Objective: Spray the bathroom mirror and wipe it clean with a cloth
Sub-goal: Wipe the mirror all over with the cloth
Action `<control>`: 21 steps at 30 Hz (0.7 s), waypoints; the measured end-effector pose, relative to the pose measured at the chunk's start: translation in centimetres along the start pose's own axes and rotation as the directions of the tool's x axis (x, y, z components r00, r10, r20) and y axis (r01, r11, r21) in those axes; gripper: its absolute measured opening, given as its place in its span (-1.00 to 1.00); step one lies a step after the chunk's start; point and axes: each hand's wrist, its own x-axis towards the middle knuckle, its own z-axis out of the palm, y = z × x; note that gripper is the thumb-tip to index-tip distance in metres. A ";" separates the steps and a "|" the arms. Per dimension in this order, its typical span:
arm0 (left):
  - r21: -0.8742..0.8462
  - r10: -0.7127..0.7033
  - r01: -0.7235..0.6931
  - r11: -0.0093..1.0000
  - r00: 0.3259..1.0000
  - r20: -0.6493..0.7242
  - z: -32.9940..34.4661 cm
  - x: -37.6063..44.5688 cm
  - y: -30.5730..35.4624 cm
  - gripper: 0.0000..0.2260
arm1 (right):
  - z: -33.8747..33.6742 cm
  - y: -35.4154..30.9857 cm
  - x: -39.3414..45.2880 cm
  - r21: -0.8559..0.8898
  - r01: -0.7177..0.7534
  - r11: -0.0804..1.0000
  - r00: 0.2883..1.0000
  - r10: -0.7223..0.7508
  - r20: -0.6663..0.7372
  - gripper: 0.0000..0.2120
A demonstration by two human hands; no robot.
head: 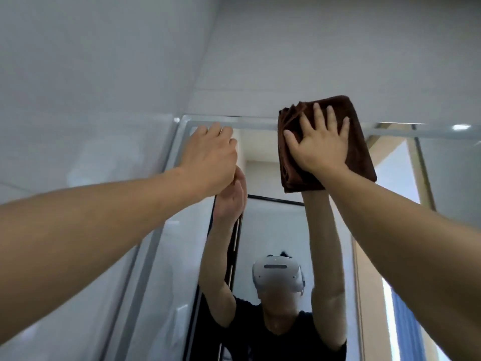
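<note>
My right hand (pixel 321 142) flat, fingers spread, pressing cloth (pixel 325 142) on mirror (pixel 281 230) top edge, upper right of centre. Cloth long axis vertical. My left hand (pixel 210 162) curled at top-left corner; grip unclear. Unwiped glass lies below; right hand nearer.

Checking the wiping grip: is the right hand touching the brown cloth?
Touching. The head view shows the right hand spread flat on the brown cloth, pressing it against the mirror.

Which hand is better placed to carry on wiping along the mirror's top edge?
Right. The right hand presses the brown cloth flat near the mirror top; the left hand holds no cloth.
</note>
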 end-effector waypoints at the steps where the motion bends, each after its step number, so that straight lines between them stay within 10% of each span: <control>1: 0.079 0.025 -0.027 0.997 0.999 0.026 0.1 0.1 -1.4 -0.78 | 0.3 -2.2 0.2 0.003 0.021 1.000 1.000 -0.021 0.000 -0.33; 7: 0.336 0.028 -0.089 0.938 0.983 0.182 -0.3 0.6 -7.6 -0.75 | 2.0 -12.2 1.5 0.028 0.114 0.993 0.993 -0.114 -0.002 -0.33; 21: 0.293 0.025 -0.060 0.954 0.992 0.120 -0.4 -2.0 -11.2 -0.74 | 4.2 -23.7 -1.4 0.090 0.243 0.966 0.970 -0.242 -0.018 -0.38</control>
